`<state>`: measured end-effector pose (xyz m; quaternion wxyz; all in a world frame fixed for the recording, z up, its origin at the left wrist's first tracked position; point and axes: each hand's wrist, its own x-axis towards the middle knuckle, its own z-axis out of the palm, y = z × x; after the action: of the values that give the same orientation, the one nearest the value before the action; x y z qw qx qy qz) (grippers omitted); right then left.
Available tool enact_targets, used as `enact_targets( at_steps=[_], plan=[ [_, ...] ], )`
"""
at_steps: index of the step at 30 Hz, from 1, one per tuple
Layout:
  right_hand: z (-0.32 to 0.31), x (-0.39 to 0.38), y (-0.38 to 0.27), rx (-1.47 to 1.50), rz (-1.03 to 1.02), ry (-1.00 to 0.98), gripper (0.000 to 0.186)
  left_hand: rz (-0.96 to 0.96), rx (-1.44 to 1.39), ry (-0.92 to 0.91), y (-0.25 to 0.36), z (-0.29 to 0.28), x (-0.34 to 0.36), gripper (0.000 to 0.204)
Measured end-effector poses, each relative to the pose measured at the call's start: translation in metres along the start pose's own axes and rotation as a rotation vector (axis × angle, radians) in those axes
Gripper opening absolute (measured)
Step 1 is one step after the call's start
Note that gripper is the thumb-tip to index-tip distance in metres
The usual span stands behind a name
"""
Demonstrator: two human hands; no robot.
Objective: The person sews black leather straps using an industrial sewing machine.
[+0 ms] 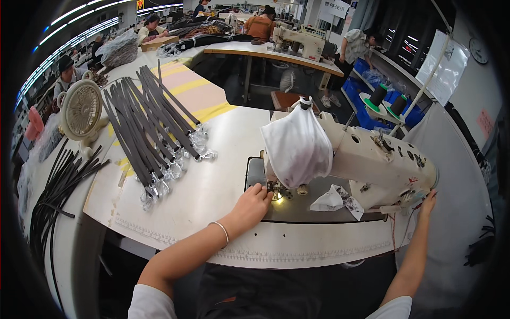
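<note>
Sewing machine [366, 151], pale ruler-edged table [212, 183], workshop [481, 80] beyond, hands [256, 202] [428, 203] at machine, whether pinching, cannot tell.

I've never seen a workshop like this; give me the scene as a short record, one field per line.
Machine: white sewing machine on a pale table
Left hand: left hand beside the lit needle area
Right hand: right hand at the machine's right end
Draped over machine head: white cloth
Under the arm: crumpled white scrap with dark marks
Table's left: dark straps with shiny ends
Far left: round fan
Background: other people at work
</note>
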<state>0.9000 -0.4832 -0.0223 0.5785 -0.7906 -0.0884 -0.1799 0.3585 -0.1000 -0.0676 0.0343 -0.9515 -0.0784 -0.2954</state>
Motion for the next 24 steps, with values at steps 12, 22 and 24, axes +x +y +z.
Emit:
enact_targets(
  at_steps=[12,22,24],
  plan=[
    [-0.010,0.041,-0.023,-0.294,-0.300,0.074,0.057,-0.063,-0.141,-0.108,-0.013,-0.008,0.002,0.029],
    [-0.037,0.097,0.006,-0.128,-0.308,-0.093,0.062,-0.267,0.103,0.080,-0.049,0.020,0.020,0.018],
    [0.004,0.078,0.020,-0.103,-0.281,-0.107,0.061,-0.280,0.131,0.061,-0.053,0.017,0.016,0.019]
  ],
)
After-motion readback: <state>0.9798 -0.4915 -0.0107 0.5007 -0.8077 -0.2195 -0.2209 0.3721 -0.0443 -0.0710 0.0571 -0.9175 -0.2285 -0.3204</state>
